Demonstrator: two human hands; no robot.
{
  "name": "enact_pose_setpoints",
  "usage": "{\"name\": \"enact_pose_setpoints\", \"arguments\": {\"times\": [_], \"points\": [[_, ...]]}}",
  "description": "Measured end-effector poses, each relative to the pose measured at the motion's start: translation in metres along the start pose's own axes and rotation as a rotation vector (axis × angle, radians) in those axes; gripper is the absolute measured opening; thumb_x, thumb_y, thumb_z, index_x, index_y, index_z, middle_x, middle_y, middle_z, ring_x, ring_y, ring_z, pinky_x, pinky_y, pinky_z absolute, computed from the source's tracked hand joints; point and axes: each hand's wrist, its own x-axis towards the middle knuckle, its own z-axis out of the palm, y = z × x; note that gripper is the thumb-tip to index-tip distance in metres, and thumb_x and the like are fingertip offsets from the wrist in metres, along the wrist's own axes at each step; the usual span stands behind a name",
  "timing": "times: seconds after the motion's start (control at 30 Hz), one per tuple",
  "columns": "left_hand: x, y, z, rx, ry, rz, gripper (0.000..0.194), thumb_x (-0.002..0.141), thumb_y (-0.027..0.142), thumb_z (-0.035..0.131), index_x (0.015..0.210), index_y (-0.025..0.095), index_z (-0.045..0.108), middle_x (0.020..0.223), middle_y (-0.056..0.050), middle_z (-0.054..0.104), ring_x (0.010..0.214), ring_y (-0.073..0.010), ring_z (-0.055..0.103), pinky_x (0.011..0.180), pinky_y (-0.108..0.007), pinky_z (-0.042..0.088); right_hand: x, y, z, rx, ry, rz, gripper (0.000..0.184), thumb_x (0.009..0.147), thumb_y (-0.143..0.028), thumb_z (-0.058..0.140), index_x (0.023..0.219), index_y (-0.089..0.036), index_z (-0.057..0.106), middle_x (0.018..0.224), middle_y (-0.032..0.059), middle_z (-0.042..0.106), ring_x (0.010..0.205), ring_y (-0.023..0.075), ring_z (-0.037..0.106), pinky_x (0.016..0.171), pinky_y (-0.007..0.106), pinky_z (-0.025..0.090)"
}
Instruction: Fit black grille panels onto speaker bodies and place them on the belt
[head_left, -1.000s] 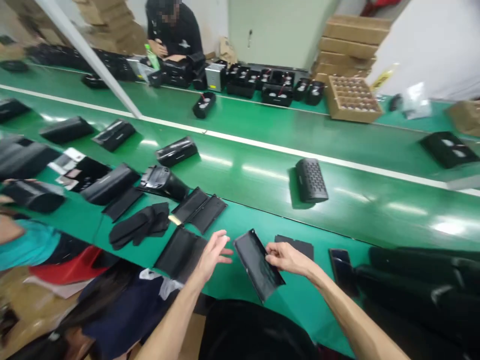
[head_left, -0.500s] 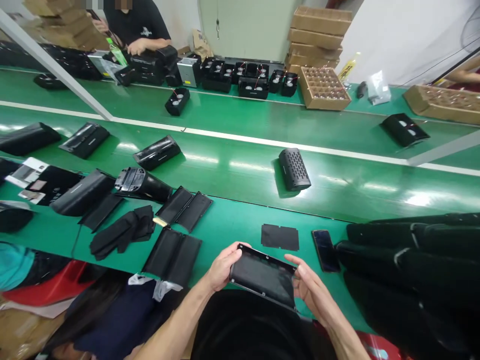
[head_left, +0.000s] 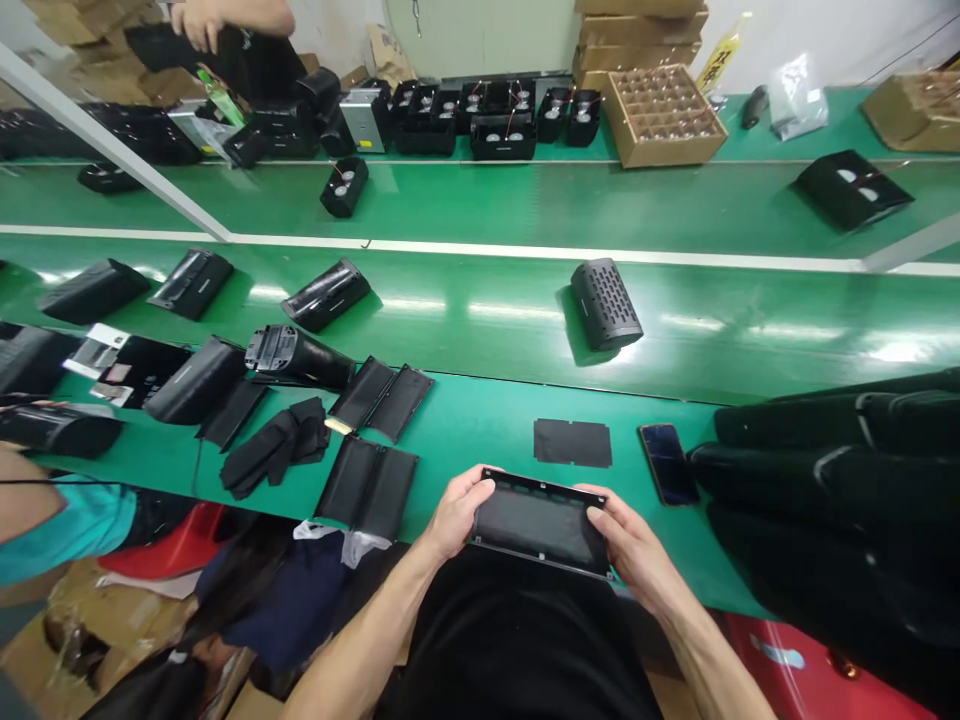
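Observation:
Both my hands hold a black rectangular plastic panel (head_left: 540,520) level above the table's front edge, its hollow side with small corner tabs facing up. My left hand (head_left: 459,510) is closed on its left end, thumb on the rim. At the right end my right hand (head_left: 626,535) grips it, thumb over the edge. Just beyond the panel a thin black notched sheet (head_left: 573,443) lies flat on the green table. To the left lie more black panels (head_left: 367,485) in pairs, with a stack of black sheets (head_left: 274,445) beside them.
A phone (head_left: 667,465) lies right of the sheet, beside a heap of dark rounded cases (head_left: 832,490). Black speaker housings sit on the green belt, one with a perforated grille (head_left: 606,304). Across it stand a divided carton (head_left: 664,115) and a co-worker (head_left: 247,50). Another person sits at left.
My right hand has closed onto the panel's right end, where its fingers were looser before. The panel is now more level. The view has shifted, and the co-worker opposite has raised an arm.

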Motion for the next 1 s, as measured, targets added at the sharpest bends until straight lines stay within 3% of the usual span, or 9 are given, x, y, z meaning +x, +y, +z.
{"name": "enact_pose_setpoints", "arguments": {"times": [0.23, 0.4, 0.6, 0.83, 1.0], "points": [[0.001, -0.003, 0.006, -0.022, 0.051, -0.019, 0.036, 0.076, 0.044, 0.079, 0.091, 0.015, 0.064, 0.072, 0.001, 0.065, 0.058, -0.0112, 0.054, 0.061, -0.023, 0.042, 0.001, 0.002, 0.005, 0.068, -0.005, 0.037, 0.054, 0.075, -0.05, 0.086, 0.119, -0.025, 0.07, 0.093, 0.0044, 0.08, 0.078, 0.0246, 0.075, 0.065, 0.031, 0.055], [-0.003, 0.0, 0.006, 0.003, 0.033, 0.006, 0.043, 0.076, 0.048, 0.08, 0.096, 0.013, 0.067, 0.077, -0.001, 0.067, 0.065, -0.0125, 0.057, 0.065, -0.024, 0.045, 0.001, 0.008, -0.002, 0.026, -0.023, -0.012, 0.052, 0.079, -0.051, 0.085, 0.12, -0.025, 0.069, 0.093, 0.0035, 0.079, 0.075, 0.0214, 0.072, 0.064, 0.03, 0.054], [-0.009, -0.001, -0.005, 0.088, -0.044, 0.041, 0.049, 0.083, 0.053, 0.077, 0.112, 0.014, 0.068, 0.089, -0.003, 0.07, 0.075, -0.0156, 0.062, 0.073, -0.026, 0.047, -0.007, 0.005, -0.004, -0.093, -0.038, -0.041, 0.048, 0.083, -0.055, 0.08, 0.121, -0.026, 0.069, 0.079, -0.0006, 0.07, 0.064, 0.0164, 0.062, 0.057, 0.026, 0.048], [-0.016, -0.005, -0.018, 0.021, -0.16, -0.015, 0.056, 0.085, 0.046, 0.078, 0.129, 0.015, 0.063, 0.097, -0.007, 0.072, 0.08, -0.0175, 0.066, 0.077, -0.027, 0.049, -0.015, 0.003, -0.005, -0.174, -0.035, -0.025, 0.05, 0.087, -0.057, 0.076, 0.125, -0.026, 0.066, 0.08, -0.0014, 0.066, 0.062, 0.0139, 0.052, 0.054, 0.024, 0.039], [-0.019, -0.003, -0.02, -0.005, -0.209, -0.049, 0.056, 0.081, 0.03, 0.077, 0.134, 0.017, 0.061, 0.097, -0.006, 0.073, 0.085, -0.0192, 0.068, 0.081, -0.028, 0.05, -0.016, 0.007, -0.008, -0.113, -0.086, 0.025, 0.052, 0.086, -0.055, 0.076, 0.129, -0.028, 0.064, 0.088, 0.0006, 0.068, 0.075, 0.02, 0.064, 0.067, 0.03, 0.05]]}}
